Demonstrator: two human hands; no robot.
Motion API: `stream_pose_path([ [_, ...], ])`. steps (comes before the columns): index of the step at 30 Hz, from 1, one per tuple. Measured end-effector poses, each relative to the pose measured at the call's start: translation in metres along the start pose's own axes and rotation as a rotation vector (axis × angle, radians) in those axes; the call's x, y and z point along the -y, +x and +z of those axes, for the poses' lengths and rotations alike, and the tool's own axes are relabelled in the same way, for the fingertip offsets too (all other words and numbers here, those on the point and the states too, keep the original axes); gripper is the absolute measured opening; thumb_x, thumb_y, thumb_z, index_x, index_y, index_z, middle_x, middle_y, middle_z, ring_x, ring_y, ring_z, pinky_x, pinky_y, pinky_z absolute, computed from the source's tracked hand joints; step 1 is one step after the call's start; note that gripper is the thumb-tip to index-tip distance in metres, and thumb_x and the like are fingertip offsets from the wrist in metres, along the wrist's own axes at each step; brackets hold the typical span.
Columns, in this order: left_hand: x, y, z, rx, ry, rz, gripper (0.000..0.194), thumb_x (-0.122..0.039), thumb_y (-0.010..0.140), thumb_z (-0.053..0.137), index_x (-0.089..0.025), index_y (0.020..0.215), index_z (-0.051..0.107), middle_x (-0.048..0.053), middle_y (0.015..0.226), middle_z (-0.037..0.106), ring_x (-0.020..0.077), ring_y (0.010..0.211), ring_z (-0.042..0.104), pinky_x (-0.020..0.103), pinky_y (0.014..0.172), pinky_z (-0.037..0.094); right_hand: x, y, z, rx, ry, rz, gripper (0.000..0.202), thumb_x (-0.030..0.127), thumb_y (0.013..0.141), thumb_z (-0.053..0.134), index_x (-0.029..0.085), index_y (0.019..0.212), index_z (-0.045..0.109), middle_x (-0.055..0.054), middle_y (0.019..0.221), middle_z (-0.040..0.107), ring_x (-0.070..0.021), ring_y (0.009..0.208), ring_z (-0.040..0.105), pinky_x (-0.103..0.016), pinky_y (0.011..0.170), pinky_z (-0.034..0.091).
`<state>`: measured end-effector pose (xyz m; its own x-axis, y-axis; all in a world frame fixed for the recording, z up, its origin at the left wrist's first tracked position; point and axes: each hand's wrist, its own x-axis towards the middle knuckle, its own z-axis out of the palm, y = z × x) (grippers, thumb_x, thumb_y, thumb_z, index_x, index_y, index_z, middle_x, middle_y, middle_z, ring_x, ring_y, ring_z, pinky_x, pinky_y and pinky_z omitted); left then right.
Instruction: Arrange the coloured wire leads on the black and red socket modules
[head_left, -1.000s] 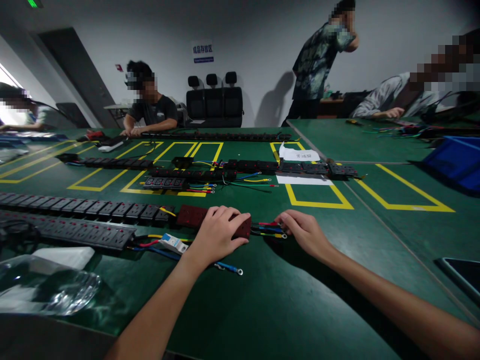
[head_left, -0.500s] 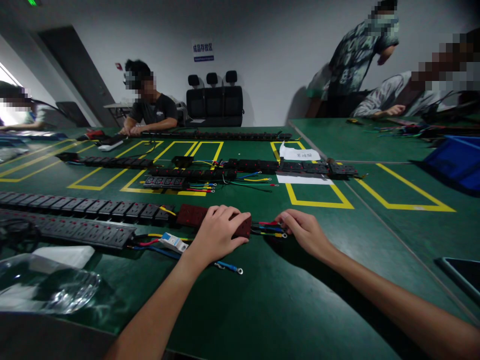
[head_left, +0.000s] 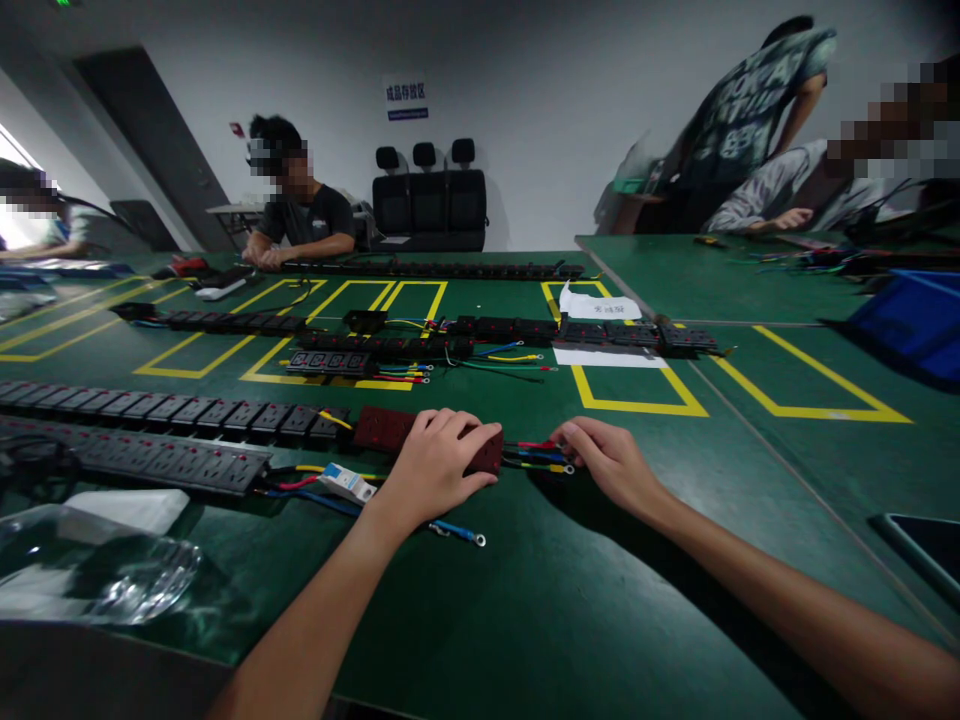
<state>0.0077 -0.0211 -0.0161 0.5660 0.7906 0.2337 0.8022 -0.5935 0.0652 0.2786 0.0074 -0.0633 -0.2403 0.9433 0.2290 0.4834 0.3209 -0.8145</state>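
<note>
My left hand (head_left: 439, 470) lies over a dark red socket block (head_left: 382, 430), fingers across its top and thumb at the near side, gripping it. Red, blue and yellow-green wires (head_left: 529, 455) with ring terminals come out of its right end. There my right hand (head_left: 607, 458) pinches the tip of the red wire between thumb and fingers; the exact contact is partly hidden. Left of the block runs a row of black sockets (head_left: 202, 410). A second black socket strip (head_left: 165, 455) lies nearer, its wires passing a white breaker (head_left: 349, 484) and running under my left wrist to a blue ring-terminal wire (head_left: 461, 533).
A plastic bottle (head_left: 112, 570) lies at the near left beside a white block (head_left: 135, 510). Further back are more socket strips (head_left: 390, 346), paper sheets (head_left: 600, 306) and yellow tape outlines. A blue bin (head_left: 907, 325) stands right. Several people work around the tables.
Both my hands stay in place on the red socket block and its wire. At the back right, a standing person has shifted and leans over more.
</note>
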Motion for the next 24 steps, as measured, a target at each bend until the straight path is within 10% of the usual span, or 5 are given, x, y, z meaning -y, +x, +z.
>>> stream_pose_path([
  [24,-0.0003,-0.0002,-0.0006,0.000,-0.003,0.002,0.063,-0.043,0.087,0.076,-0.024,0.142,0.053,0.007,0.128,0.062,0.0273,0.116,0.055,0.045,0.100,0.039,0.0006,-0.0004,-0.0009,0.005,-0.008,-0.003,0.046,0.049,0.101,0.043,0.019,0.084,0.072,-0.004,0.072,0.066,-0.0180,0.064,0.060,-0.029,0.059,0.046],
])
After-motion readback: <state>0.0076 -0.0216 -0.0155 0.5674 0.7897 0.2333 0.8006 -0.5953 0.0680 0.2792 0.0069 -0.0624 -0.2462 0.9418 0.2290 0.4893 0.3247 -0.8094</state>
